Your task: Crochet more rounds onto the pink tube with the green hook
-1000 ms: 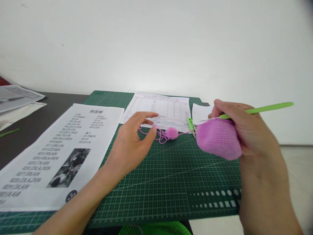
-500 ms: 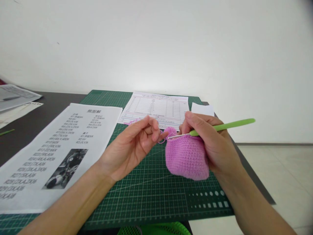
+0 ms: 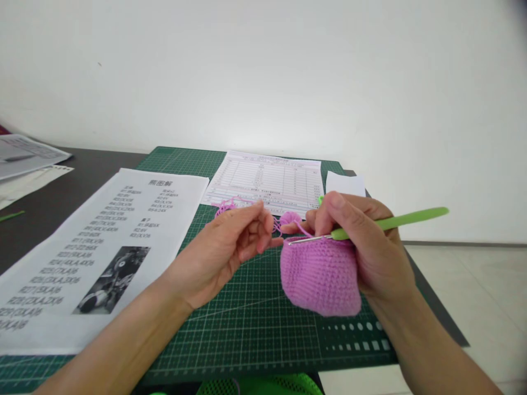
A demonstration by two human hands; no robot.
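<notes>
My right hand is closed around the green handle of a crochet hook, whose metal shaft points left across the upper edge of a pink crocheted piece. That piece hangs like a small pouch below my right fingers, which touch its top edge. To the left, my left hand is raised with thumb and forefinger pinched together on pink yarn and one finger stretched toward the piece. Strands of yarn show beside its fingertips; their exact path through the fingers is hidden. Behind the hands lies more pink yarn.
A green cutting mat covers much of the dark table. On the left lies a printed pattern sheet; a printed form is at the back. More papers sit far left. A green mesh item shows below the front edge.
The crochet hook and pink piece have shifted slightly right and down with my right hand. My left hand stays pinched, and the gap between the hands is a little wider.
</notes>
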